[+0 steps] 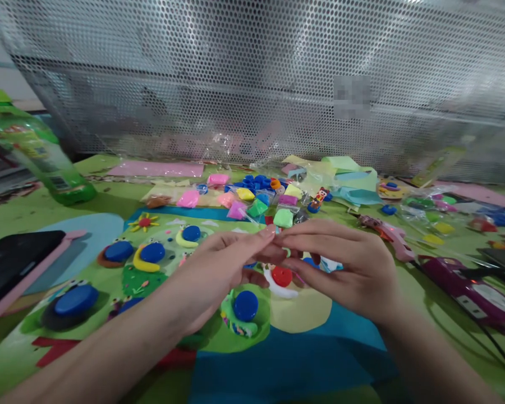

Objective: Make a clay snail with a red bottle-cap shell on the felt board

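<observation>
My left hand and my right hand meet at the fingertips above a decorated board. Between them is a small curled piece of light green modelling clay, pinched by the right thumb and fingers, with the left fingertips closed against it. Beneath the hands lies a round yellow paper bearing a white clay snail with a red cap shell. Close by, a green clay snail carries a blue bottle cap. Other blue-capped snails, one of them yellow, sit to the left. My fingers partly hide some pieces.
Several bags of coloured clay and a heap of blue caps lie behind the board. A green bottle and a phone are at left. At right are a pink glue gun and a purple device with a cable.
</observation>
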The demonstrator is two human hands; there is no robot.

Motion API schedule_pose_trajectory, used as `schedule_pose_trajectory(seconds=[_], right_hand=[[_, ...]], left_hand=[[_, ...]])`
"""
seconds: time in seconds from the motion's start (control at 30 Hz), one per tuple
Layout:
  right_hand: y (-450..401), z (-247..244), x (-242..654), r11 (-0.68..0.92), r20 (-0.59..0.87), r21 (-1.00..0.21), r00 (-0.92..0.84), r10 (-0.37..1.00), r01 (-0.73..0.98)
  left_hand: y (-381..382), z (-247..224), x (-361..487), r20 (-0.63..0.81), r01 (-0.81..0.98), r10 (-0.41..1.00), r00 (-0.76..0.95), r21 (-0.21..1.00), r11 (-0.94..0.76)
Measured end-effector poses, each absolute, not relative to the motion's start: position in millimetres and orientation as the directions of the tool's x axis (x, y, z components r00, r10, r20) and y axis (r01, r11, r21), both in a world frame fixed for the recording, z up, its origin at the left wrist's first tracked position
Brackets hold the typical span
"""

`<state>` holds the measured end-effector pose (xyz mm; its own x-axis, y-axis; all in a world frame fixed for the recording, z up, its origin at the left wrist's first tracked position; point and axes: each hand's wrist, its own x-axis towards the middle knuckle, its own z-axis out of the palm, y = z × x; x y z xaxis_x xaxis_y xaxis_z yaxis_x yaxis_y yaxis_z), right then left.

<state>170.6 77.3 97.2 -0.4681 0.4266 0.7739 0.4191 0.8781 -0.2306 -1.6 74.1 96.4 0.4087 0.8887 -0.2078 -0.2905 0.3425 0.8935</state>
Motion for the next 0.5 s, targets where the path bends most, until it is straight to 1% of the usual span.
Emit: schedule_pose_trajectory(seconds=[0.1, 0.23, 0.33, 0.4, 0.5], right_hand=[[75.9, 99.2, 170.0, 0.855, 0.767, -0.224, -0.457, 0.451, 0.468], [74.4, 100.3, 169.4, 0.819, 0.769, -0.162, -0.449, 0.454, 0.55], [74.3, 98.2, 168.6, 0.802, 0.775, -0.1, -0.46, 0.434, 0.589], [74.9, 95.7, 168.1, 0.796, 0.775, -0.063, -0.473, 0.42, 0.602], [76.7, 92.1, 167.8, 0.778, 0.775, -0.031, -0.476, 0.415, 0.628]], left_hand=[[75.3, 93.9, -3.1, -0.197, -0.257, 0.9, 0.389, 0.915, 0.312], [77.5, 94.6, -9.4, -0.153, -0.054, 0.952, 0.263, 0.983, 0.173], [80.4, 97.3, -16.1, -0.141, 0.089, 0.969, 0.201, 0.988, 0.125], [82.9, 97.7, -18.9, -0.17, 0.102, 0.962, 0.211, 0.983, 0.152], [86.3, 94.9, -18.1, -0.218, 0.045, 0.94, 0.264, 0.976, 0.214]])
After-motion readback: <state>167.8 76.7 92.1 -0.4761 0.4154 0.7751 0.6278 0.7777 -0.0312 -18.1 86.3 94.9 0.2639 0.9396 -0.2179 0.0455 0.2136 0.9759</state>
